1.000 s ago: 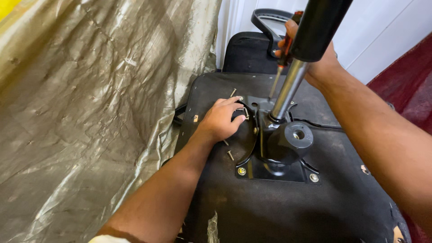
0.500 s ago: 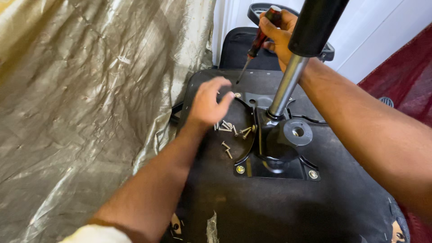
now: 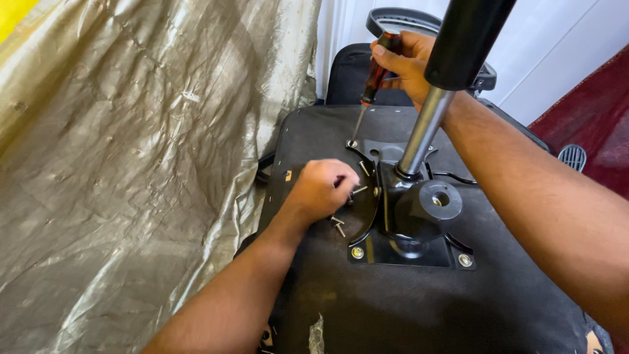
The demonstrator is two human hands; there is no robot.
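We look down on a screwdriver (image 3: pixel 375 77) with a dark red and black handle, gripped in the right hand (image 3: pixel 407 60) at the far side of an upturned office chair seat (image 3: pixel 393 308). Its thin shaft slants down and its tip meets a screw (image 3: pixel 352 143) at the far left corner of the black metal mounting plate (image 3: pixel 367 196) bolted to the seat's underside.

The left hand (image 3: pixel 322 190) rests nearer us, fingers curled into a narrow pinch over a scatter of loose screws (image 3: pixel 338 226) lying on the plate's left edge (whether it actually holds one we cannot tell). Two fitted bolts (image 3: pixel 357 252) show at the plate's near corners.

From the middle of the plate a silver gas cylinder (image 3: pixel 422 134) rises toward the camera into a black sleeve (image 3: pixel 468 39), with a round black knob (image 3: pixel 432 203) just beside its foot.

Beyond the right hand sits a black armrest (image 3: pixel 400 16). A crumpled olive-gold cloth (image 3: pixel 131 164) fills the left of the scene, and a dark red carpet (image 3: pixel 590 118) lies at far right.
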